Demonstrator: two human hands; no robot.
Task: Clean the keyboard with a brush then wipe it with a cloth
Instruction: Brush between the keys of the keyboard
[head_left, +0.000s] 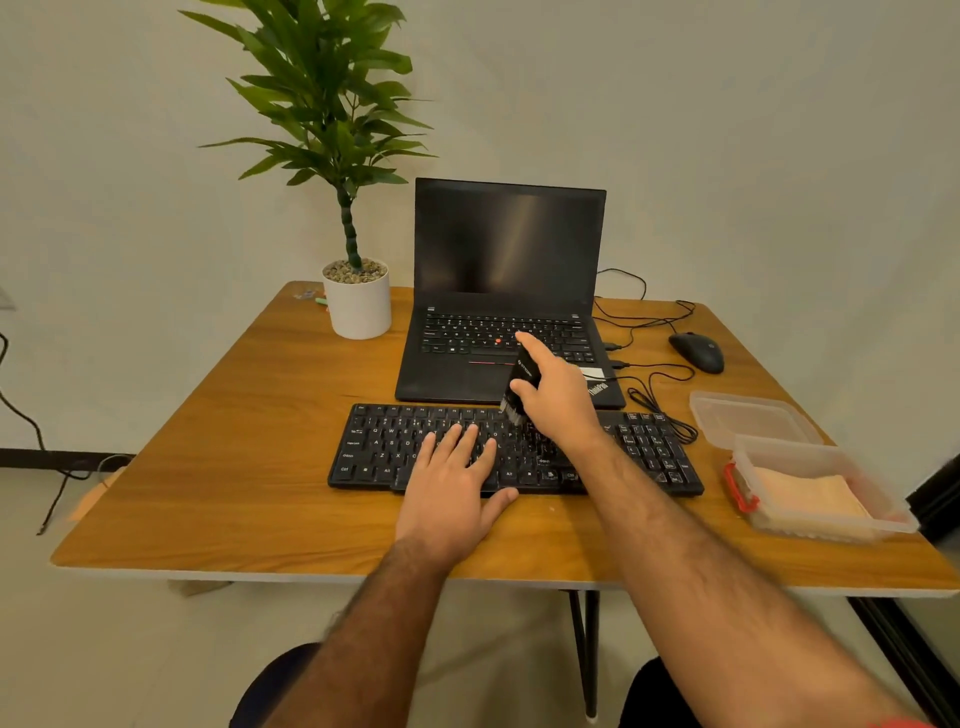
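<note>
The black keyboard lies near the desk's front edge, before an open laptop. The left hand rests flat on its keys, fingers straight. The right hand grips a black brush, bristles touching the top key rows. A folded cloth sits in a clear container near the right edge.

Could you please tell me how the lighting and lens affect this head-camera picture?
Head view: warm, dim light; wide-angle bending curves the wooden table's near edge; a soft streak of glare crosses the open black laptop's dark screen; the small black brush in the right hand looks slightly blurred.
</note>
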